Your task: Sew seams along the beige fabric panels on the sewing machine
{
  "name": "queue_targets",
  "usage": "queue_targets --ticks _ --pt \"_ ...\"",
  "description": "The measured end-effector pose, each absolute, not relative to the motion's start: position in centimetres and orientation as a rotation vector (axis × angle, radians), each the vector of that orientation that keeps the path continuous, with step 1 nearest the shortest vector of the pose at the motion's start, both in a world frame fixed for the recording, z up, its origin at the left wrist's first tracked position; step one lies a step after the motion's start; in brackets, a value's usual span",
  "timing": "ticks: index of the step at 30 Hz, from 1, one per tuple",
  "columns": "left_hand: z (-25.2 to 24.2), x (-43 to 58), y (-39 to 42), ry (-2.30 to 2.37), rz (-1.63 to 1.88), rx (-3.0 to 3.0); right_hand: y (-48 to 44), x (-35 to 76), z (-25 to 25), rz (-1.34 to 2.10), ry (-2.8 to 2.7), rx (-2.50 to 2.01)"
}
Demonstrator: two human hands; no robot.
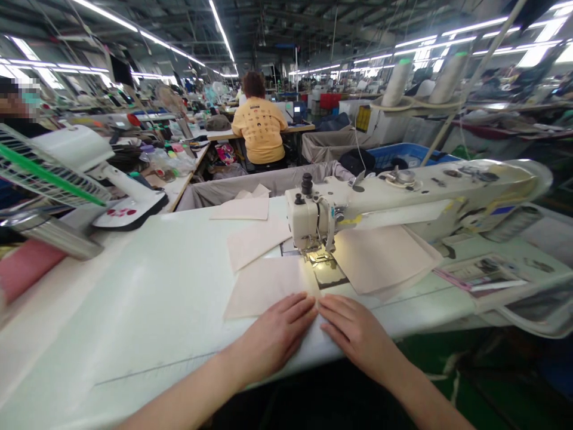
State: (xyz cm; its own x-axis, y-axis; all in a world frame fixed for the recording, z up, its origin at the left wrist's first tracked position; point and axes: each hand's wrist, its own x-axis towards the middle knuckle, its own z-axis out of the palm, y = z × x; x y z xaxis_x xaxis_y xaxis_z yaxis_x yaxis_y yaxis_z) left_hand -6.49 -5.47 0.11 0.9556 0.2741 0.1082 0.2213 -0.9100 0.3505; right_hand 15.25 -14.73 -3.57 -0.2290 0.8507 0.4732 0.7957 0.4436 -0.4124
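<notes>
Both hands lie flat and open on the table edge, gripping nothing. The left hand (pixel 278 335) presses its palm and spread fingers on the near edge of a pale cloth piece (pixel 268 283). The right hand (pixel 353 334) rests just beside it, fingertips almost meeting the left's at the cloth's near right corner. Flat palms like this look meant to keep the cloth smooth and square rather than to lift it. The cloth lies on the white table (pixel 134 298), its far right corner reaching the presser foot (pixel 319 255) of the sewing machine (pixel 403 197), under the machine's lamp glow. That lines its right edge up with the needle.

Right of the foot, a stack of similar pieces (pixel 385 257) sits under the machine arm, close at hand. Two more pieces (pixel 255 242) (pixel 242 209) lie on the table behind the cloth, well clear of it. Further right, a printed sheet (pixel 478 272) sits on the table's side shelf.

At the left, a desk fan (pixel 54 173) stands on the table corner, well apart from the hands. Thread cones (pixel 396 80) stand behind the machine, and a grey cloth bin (pixel 233 188) hangs along the table's far edge. A person in a yellow shirt (pixel 259 128) sits at another table further back, facing away. Nothing lies between the hands and the foot except the cloth itself.
</notes>
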Motion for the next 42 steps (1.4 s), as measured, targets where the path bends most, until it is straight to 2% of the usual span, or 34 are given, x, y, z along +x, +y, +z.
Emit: queue_targets --ticks 17,31,34,38,42 --pt "-0.1 -5.1 2.4 0.429 0.336 2.775 -7.0 15.5 -2.3 -0.011 -2.087 -1.554" --pt "-0.7 -4.9 5.4 0.395 0.395 2.809 -8.5 19.2 -2.6 -0.331 -1.697 -1.982" --pt "-1.2 -4.8 4.5 0.571 0.351 2.847 -8.3 19.4 -2.8 -0.337 -1.685 -1.968" --pt "-1.8 -4.6 2.4 1.04 0.277 2.841 -8.2 19.6 -3.1 -0.318 -1.66 -1.923" --pt "-1.9 -4.4 1.9 1.161 0.165 2.829 -8.3 20.0 -3.1 -0.264 -1.613 -1.845"
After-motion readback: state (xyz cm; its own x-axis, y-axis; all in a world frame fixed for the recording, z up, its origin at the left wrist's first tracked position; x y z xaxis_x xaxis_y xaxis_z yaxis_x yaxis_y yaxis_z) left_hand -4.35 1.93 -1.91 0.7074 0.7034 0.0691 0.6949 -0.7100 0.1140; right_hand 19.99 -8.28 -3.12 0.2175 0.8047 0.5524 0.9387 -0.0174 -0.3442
